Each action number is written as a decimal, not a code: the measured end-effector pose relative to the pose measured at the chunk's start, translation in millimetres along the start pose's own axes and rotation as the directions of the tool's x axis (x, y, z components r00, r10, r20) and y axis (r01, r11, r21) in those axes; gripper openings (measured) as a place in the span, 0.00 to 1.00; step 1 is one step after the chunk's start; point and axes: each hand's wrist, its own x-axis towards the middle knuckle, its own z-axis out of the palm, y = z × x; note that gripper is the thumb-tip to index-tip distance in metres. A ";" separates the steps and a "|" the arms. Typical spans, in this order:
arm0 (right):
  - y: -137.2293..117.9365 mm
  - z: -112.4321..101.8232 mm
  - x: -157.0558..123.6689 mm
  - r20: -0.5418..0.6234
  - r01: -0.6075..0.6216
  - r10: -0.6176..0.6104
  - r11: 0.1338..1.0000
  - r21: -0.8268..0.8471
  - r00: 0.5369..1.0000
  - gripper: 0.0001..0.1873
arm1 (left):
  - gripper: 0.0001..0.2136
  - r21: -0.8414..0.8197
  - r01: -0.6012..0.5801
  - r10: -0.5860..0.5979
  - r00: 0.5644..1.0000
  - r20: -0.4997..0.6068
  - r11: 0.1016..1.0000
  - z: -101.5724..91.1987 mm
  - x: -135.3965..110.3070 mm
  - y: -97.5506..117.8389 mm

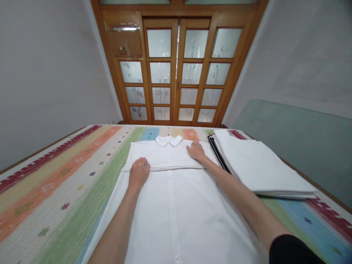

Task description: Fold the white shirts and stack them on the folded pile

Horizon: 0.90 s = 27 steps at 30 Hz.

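Observation:
A white collared shirt lies flat, front down the middle with a button placket, on a striped multicoloured cloth. Its sleeves are folded across the chest into a narrow band. My left hand rests on the left end of that band, fingers curled down onto the fabric. My right hand lies flat with fingers spread on the shirt's right shoulder, just beside the collar.
A stack of folded white garments sits to the right of the shirt, with a dark-edged piece under its near side. Wooden doors with frosted glass panes stand beyond the far edge. Grey walls flank both sides.

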 end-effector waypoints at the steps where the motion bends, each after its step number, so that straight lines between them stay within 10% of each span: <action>1: -1.5 1.6 -5.2 0.031 -0.031 0.030 0.999 0.018 0.999 0.37 | 0.13 0.004 0.005 -0.005 1.000 0.006 1.000 -0.5 -0.1 0.3; 27: 7.8 0.8 -29.4 0.057 -0.271 0.267 0.960 0.075 0.962 0.43 | 0.31 0.349 0.075 -0.203 0.915 0.348 0.934 -12.3 30.6 -1.0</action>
